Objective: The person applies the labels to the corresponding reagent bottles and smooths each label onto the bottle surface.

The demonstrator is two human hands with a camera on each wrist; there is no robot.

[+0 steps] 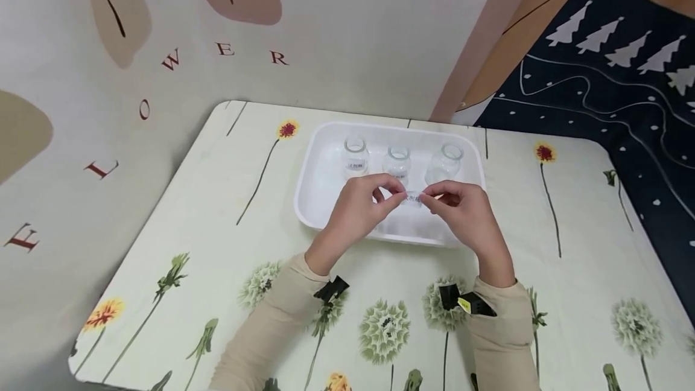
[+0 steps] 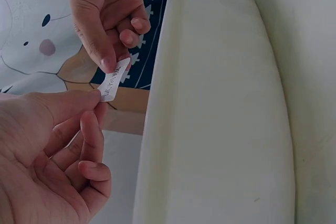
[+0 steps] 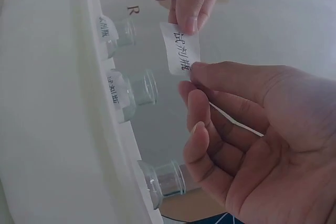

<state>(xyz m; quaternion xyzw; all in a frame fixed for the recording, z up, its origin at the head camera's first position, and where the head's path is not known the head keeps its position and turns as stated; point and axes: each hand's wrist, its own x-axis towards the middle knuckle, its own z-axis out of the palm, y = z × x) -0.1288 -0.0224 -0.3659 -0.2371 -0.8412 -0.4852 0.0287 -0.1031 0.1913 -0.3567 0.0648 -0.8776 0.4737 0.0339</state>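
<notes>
A small white label [image 3: 179,51] with printed black characters is stretched between both hands above the front of the tray. My left hand [image 1: 365,201] pinches one end between thumb and forefinger. The other end is pinched by my right hand [image 1: 461,210] in the same way. Behind the hands, three clear glass bottles with open mouths stand in a row. The left bottle [image 1: 355,155] and the middle bottle [image 3: 128,95] bear similar labels. On the right bottle [image 3: 165,179] no label shows. The fingers partly hide the lower parts of the bottles in the head view.
The white tray [image 1: 320,198] has a low raised rim and sits on a table [image 1: 260,192] with a flower-print cover. A patterned wall covering [image 1: 353,65] rises behind the table's back edge. Black straps [image 1: 332,288] are at both wrists.
</notes>
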